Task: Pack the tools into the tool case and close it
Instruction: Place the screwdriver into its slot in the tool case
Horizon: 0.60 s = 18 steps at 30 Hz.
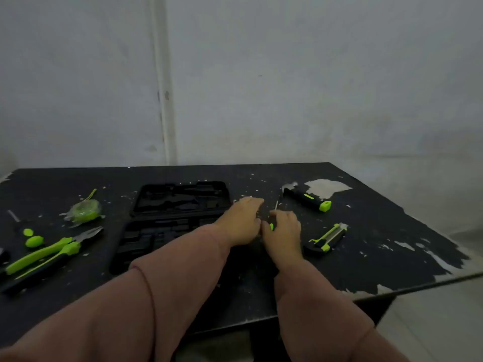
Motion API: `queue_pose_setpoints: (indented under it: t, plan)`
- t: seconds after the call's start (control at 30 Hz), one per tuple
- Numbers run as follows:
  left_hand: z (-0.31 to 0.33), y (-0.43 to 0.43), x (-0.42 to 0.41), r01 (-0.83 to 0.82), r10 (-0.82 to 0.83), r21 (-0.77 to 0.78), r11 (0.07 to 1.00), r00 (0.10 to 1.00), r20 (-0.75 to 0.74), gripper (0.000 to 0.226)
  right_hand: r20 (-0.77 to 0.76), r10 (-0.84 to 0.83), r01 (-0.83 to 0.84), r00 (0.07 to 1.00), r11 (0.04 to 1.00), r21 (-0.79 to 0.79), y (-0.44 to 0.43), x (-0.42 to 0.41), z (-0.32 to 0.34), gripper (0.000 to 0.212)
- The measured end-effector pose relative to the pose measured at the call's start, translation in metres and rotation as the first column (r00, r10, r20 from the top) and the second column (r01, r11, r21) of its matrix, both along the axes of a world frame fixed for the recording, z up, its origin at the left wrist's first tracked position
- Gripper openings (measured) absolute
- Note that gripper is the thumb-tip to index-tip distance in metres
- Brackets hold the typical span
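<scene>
Starting at the left of the bench, a small driver with lime-green knobs lay beside long pliers with green grips. A green tape roll in clear wrap sat just behind them. Then came the tool case: black plastic, lying wide open at the middle of the bench. Its lid half was farther away and its base half nearer, both faces full of dark moulded recesses. The near right corner was hidden under a pink sleeve. Just right of the case, the left hand lay palm down, fingers stretched flat, holding nothing. Right beside it, the right hand was curled round a slim screwdriver, with a green bit of handle peeking out and the thin shaft poking away from the person. Farther right lay a stubby tool, black and green with a metal head. Nearer was a utility knife, well apart from the case.
</scene>
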<state>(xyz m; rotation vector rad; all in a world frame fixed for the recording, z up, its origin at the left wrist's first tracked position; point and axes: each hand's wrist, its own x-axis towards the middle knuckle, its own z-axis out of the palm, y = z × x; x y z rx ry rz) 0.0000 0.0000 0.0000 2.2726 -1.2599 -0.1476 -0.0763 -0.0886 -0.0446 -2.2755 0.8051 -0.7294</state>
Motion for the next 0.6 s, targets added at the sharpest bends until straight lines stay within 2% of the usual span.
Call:
queue_pose_setpoints:
  t: [0.07, 0.17, 0.27, 0.37, 0.43, 0.53, 0.6]
  plan:
    - [0.002, -0.014, 0.0, -0.014, 0.015, 0.022, 1.0, 0.999, -0.039, 0.055, 0.007, -0.054, 0.053, 0.999, 0.995, 0.088, -0.006, -0.001, -0.002, 0.039]
    - [0.003, -0.036, -0.001, -0.082, 0.097, 0.092, 0.992, 0.981, -0.169, 0.048, -0.019, -0.051, 0.054, 0.999, 0.979, 0.197, -0.012, -0.001, -0.007, 0.04]
    - [-0.001, -0.055, 0.002, -0.123, 0.164, 0.198, 0.972, 0.964, -0.208, 0.029, -0.13, -0.013, 0.029, 0.991, 0.993, 0.116, -0.016, 0.006, -0.013, 0.04]
    - [-0.011, -0.068, 0.007, -0.163, 0.214, 0.231, 0.959, 0.953, -0.215, 0.028, -0.252, 0.012, -0.016, 0.968, 1.0, -0.015, -0.018, 0.01, -0.017, 0.032]
    - [-0.013, -0.073, 0.01, -0.185, 0.236, 0.225, 0.957, 0.945, -0.225, 0.027, -0.241, 0.026, -0.031, 0.97, 0.999, -0.018, -0.019, 0.01, -0.014, 0.028]
    - [-0.014, -0.077, 0.012, -0.212, 0.263, 0.192, 0.958, 0.915, -0.306, 0.022, -0.122, 0.034, -0.02, 0.992, 0.993, 0.115, -0.019, 0.004, -0.007, 0.028]
    - [-0.015, -0.076, 0.011, -0.241, 0.272, 0.128, 0.962, 0.869, -0.413, 0.018, -0.033, 0.029, -0.022, 0.999, 0.982, 0.19, -0.019, 0.001, -0.007, 0.033]
